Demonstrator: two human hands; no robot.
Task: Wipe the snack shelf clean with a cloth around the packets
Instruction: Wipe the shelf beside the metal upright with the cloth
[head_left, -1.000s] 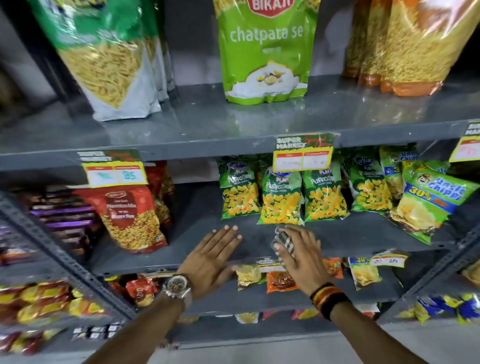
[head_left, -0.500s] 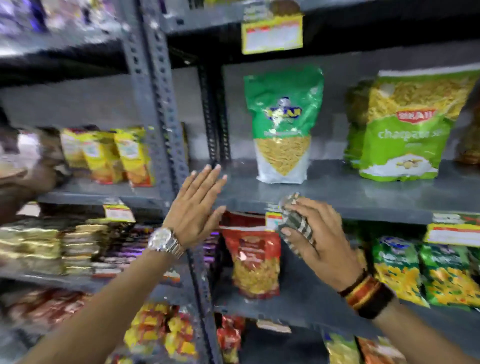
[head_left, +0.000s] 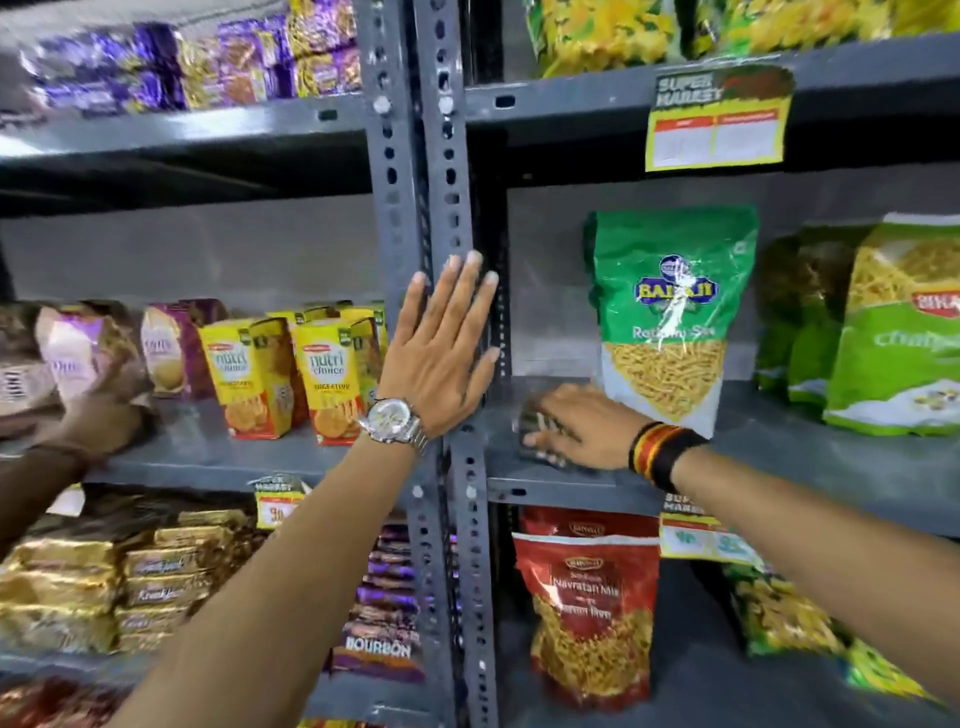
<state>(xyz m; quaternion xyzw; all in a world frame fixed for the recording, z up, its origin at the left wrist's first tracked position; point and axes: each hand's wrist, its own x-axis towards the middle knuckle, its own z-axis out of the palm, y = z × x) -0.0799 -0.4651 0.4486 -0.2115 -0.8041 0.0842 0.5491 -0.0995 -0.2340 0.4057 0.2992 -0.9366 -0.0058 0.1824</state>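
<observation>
My right hand (head_left: 582, 428) presses a dark checked cloth (head_left: 530, 423) flat on the grey snack shelf (head_left: 779, 462), at its left end. A green namkeen packet (head_left: 670, 312) stands upright just behind and to the right of that hand. Further right stand lighter green packets (head_left: 898, 353). My left hand (head_left: 441, 353), fingers spread and holding nothing, rests flat against the grey slotted upright post (head_left: 441, 171) that bounds the shelf on its left.
Another person's hand (head_left: 98, 421) reaches among biscuit packs on the left bay's shelf. Yellow biscuit boxes (head_left: 291, 379) stand there. A red namkeen packet (head_left: 592, 613) sits on the shelf below. A price tag (head_left: 719, 122) hangs from the shelf above.
My view rose from the lower shelf to this one. My right hand brought the cloth up and set it down on the shelf. My left hand moved onto the upright post.
</observation>
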